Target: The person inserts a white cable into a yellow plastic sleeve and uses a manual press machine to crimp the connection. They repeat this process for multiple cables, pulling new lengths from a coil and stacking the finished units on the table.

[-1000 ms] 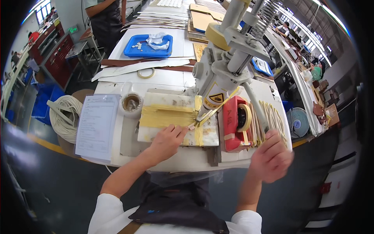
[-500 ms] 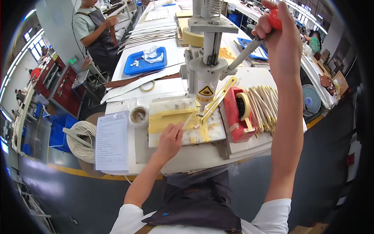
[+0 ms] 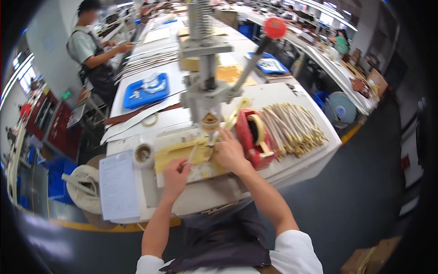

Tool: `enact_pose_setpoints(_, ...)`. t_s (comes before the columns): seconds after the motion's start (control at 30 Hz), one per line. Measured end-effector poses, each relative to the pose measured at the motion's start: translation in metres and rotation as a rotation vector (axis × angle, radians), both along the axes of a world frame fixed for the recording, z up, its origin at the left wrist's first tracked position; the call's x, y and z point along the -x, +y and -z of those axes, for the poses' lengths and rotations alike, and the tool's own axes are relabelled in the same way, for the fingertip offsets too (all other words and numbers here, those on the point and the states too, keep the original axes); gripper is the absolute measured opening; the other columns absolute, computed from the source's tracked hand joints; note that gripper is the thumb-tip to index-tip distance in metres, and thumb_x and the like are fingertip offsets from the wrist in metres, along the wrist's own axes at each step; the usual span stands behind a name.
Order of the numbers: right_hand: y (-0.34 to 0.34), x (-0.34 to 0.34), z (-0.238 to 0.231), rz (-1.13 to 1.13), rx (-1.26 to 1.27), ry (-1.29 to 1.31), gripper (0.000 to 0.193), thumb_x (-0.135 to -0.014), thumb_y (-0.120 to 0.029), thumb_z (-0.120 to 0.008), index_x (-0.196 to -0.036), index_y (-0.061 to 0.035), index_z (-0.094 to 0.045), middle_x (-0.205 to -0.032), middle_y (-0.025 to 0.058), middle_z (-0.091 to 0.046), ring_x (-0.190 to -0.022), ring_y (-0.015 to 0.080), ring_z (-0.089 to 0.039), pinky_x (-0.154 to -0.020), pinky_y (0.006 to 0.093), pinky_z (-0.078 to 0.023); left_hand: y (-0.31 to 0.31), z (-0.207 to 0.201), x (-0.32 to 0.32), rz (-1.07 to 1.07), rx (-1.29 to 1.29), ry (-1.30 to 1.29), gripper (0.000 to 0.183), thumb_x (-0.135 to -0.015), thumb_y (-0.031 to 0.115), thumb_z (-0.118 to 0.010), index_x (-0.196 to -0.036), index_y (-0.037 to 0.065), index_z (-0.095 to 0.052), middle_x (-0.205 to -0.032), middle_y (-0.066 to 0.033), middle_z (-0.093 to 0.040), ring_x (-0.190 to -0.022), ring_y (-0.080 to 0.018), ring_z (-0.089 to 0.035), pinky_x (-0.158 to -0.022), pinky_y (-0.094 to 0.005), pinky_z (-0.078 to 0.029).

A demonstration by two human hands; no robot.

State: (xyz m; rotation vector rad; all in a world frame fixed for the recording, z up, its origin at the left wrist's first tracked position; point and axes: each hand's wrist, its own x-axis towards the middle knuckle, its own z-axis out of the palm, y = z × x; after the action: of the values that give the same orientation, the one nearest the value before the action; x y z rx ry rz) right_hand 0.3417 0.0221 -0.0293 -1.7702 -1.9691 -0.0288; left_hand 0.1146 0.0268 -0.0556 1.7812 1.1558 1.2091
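Note:
At the white work table stands a grey hand press (image 3: 207, 86) with a red-knobbed lever (image 3: 275, 28). Its tip reaches down to a pale block (image 3: 203, 173) covered partly in yellow tape. My left hand (image 3: 177, 176) is closed on a thin pale strip (image 3: 194, 153), which slants up across the tape toward the press tip. Beside that tip is my right hand (image 3: 229, 153), off the lever, fingers reaching up close to the tool. Blur and the press hide whether those fingers grip anything.
Right of the press sit a red tape dispenser (image 3: 255, 141) and a bundle of pale cords (image 3: 292, 128) with yellowish ends. On the left are a tape roll (image 3: 143, 155), a printed sheet (image 3: 119, 185) and a blue tray (image 3: 146, 91). Another person (image 3: 93, 55) stands far left.
My right hand has let go of the lever's red knob and come down beside the press tip. My left hand still holds the pale strip. The whole view has shifted.

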Motion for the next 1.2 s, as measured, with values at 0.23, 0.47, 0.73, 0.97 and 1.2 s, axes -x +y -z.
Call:
enact_pose_setpoints(0.23,-0.003,-0.008,-0.006,0.033,-0.116,0.156,0.011,-0.075,-0.007,-0.065,-0.085,-0.0057,-0.069,-0.131,0.0168,-0.059,-0.127,0.0364,-0.051,-0.096,0.0454,-0.049,0.005,0.003,0.000,0.029,0.049,-0.055,0.018,-0.086,0.004,-0.074,-0.103,-0.002,-0.072,-0.075,-0.0027,-0.061,-0.061,-0.0069,-0.054,-0.056,-0.0224,-0.044)
enact_pose_setpoints(0.47,-0.048,-0.002,0.000,-0.110,-0.509,0.101,0.028,-0.072,-0.006,-0.075,-0.098,-0.0073,-0.064,-0.104,0.0066,-0.069,-0.094,0.0244,-0.066,-0.078,0.0358,-0.052,0.004,0.000,-0.001,0.036,0.147,-0.123,0.016,-0.088,0.003,-0.072,-0.102,-0.004,-0.071,-0.076,0.0006,-0.059,-0.063,-0.0046,-0.052,-0.056,-0.0205,-0.043)
enact_pose_setpoints(0.73,-0.150,-0.080,-0.103,0.299,-0.954,0.304,0.022,-0.073,0.006,-0.078,-0.088,-0.0049,-0.066,-0.091,0.0085,-0.070,-0.081,0.0232,-0.071,-0.072,0.0305,-0.057,0.003,0.002,0.006,0.045,0.212,-0.148,0.016,-0.088,0.002,-0.072,-0.102,-0.006,-0.070,-0.077,0.0003,-0.062,-0.065,-0.0032,-0.054,-0.058,-0.0190,-0.044)
enact_pose_setpoints(0.97,-0.104,-0.186,-0.093,0.477,-0.544,0.198,0.016,-0.075,0.003,-0.072,-0.089,-0.0026,-0.067,-0.098,0.0112,-0.066,-0.084,0.0288,-0.068,-0.076,0.0353,-0.055,0.005,0.000,0.006,0.057,0.245,-0.203,0.019,-0.090,0.006,-0.071,-0.105,-0.006,-0.070,-0.077,-0.0013,-0.067,-0.065,-0.0037,-0.057,-0.057,-0.0191,-0.045)
enact_pose_setpoints(1.2,-0.118,-0.127,-0.097,0.316,-0.728,0.052,0.018,-0.076,0.005,-0.070,-0.093,-0.0021,-0.069,-0.096,0.0117,-0.068,-0.081,0.0270,-0.065,-0.074,0.0354,-0.053,-0.001,-0.005,0.017,0.167,0.430,-0.385,0.020,-0.093,0.010,-0.069,-0.107,-0.005,-0.071,-0.078,-0.0049,-0.070,-0.060,-0.0057,-0.058,-0.053,-0.0204,-0.045)
